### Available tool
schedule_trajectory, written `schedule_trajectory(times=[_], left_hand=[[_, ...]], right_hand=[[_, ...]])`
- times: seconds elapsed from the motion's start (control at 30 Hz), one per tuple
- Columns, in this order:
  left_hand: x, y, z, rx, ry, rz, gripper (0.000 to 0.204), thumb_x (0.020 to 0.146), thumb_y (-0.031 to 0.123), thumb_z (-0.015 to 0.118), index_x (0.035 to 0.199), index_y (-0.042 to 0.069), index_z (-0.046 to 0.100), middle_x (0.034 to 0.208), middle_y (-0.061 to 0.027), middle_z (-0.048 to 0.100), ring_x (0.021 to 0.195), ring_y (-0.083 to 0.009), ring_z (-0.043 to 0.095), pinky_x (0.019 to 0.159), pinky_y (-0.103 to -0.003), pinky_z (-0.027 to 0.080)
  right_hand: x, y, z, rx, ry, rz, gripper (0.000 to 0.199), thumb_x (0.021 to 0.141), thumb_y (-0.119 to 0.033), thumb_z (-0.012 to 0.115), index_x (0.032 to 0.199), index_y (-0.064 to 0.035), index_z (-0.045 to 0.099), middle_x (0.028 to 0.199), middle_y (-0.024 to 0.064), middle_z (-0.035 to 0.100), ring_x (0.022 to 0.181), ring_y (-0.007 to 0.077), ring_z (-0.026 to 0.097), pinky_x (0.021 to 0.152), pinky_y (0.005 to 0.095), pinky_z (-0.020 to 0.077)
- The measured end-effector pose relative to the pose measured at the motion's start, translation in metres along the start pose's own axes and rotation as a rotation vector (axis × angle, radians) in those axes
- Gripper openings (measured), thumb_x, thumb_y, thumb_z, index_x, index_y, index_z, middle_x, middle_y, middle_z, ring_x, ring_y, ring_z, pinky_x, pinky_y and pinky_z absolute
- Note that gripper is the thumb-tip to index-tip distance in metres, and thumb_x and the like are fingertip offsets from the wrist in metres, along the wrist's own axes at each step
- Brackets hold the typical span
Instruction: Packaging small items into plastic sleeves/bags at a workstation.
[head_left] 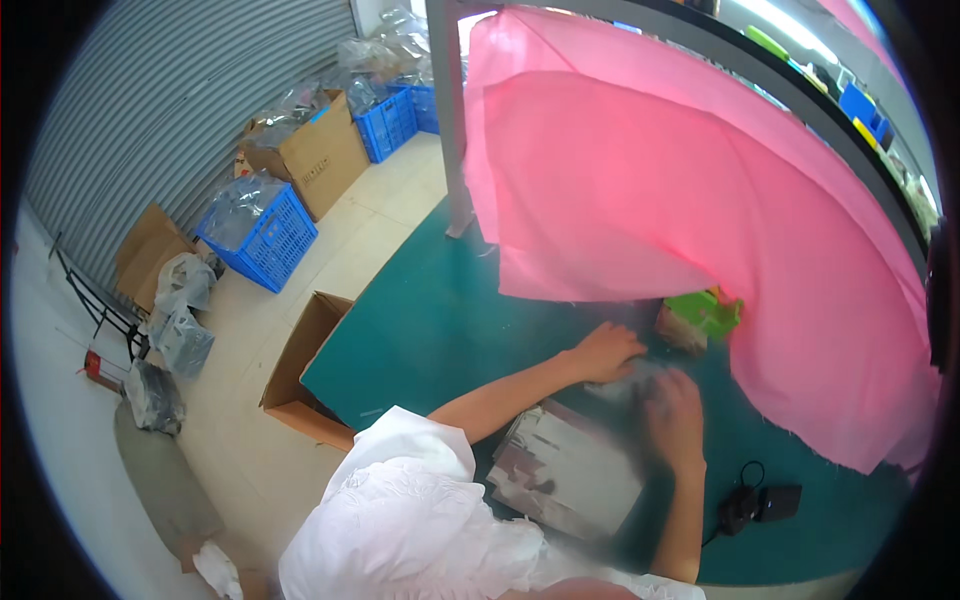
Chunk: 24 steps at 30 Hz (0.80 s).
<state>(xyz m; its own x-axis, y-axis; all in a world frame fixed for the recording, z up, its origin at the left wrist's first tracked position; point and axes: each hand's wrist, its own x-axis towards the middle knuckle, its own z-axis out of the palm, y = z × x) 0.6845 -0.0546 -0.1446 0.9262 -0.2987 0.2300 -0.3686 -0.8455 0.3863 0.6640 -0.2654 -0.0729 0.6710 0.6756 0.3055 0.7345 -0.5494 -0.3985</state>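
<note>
My left hand is over the green tabletop with its fingers curled down. Close by on the right is my right hand, its fingers smeared by motion. A pale, see-through piece like a plastic bag lies between and under the hands; its edges are blurred. Nearer to me, a stack of flat whitish sheets or bags rests on the table, its left part printed with darker patches. Just beyond the hands sits a bright green item with a brownish part, partly under the pink cloth.
The pink cloth hangs from a grey frame onto the green table. A black device with a cable lies at right beside a small black box. An open carton stands at the table's left edge; blue crates stand beyond.
</note>
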Motion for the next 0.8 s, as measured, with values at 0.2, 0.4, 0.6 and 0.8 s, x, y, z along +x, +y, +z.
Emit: schedule_trajectory(times=[0.2,0.4,0.6,0.8], left_hand=[[-0.004,-0.003,0.004,-0.103,0.111,0.079,0.038,0.075,0.025,0.066,0.111,0.012,0.062,0.101,-0.0095,0.057,0.101,-0.0274,0.051,0.086,-0.041,0.038],[-0.003,-0.004,0.007,-0.101,0.265,0.096,0.025,0.072,0.020,0.067,0.095,0.011,0.062,0.094,-0.0081,0.055,0.097,-0.0265,0.050,0.086,-0.040,0.037],[-0.001,-0.002,0.001,-0.047,0.312,0.107,0.026,0.069,0.018,0.067,0.092,0.009,0.061,0.093,-0.0083,0.053,0.096,-0.0253,0.049,0.084,-0.038,0.036],[-0.006,-0.001,0.001,0.035,0.270,0.055,0.024,0.072,0.025,0.066,0.088,0.007,0.061,0.093,-0.0087,0.053,0.095,-0.0253,0.048,0.082,-0.038,0.036]], right_hand=[[0.019,0.059,0.030,-0.164,0.117,-0.016,0.033,0.074,-0.007,0.066,0.106,-0.0058,0.060,0.107,0.0126,0.055,0.103,0.0326,0.051,0.086,0.0414,0.0410],[0.039,0.051,0.027,-0.270,0.175,0.019,0.021,0.071,-0.007,0.069,0.091,-0.0075,0.060,0.091,0.0089,0.053,0.092,0.0295,0.051,0.077,0.0398,0.0387],[0.046,0.037,0.014,-0.033,0.101,0.084,0.013,0.075,-0.006,0.068,0.080,-0.0040,0.055,0.071,0.0077,0.056,0.067,0.0247,0.056,0.062,0.0353,0.0425],[0.038,0.045,0.016,0.243,-0.094,0.186,0.012,0.079,-0.006,0.065,0.078,-0.0019,0.054,0.058,0.0076,0.058,0.048,0.0157,0.056,0.049,0.0284,0.0419]])
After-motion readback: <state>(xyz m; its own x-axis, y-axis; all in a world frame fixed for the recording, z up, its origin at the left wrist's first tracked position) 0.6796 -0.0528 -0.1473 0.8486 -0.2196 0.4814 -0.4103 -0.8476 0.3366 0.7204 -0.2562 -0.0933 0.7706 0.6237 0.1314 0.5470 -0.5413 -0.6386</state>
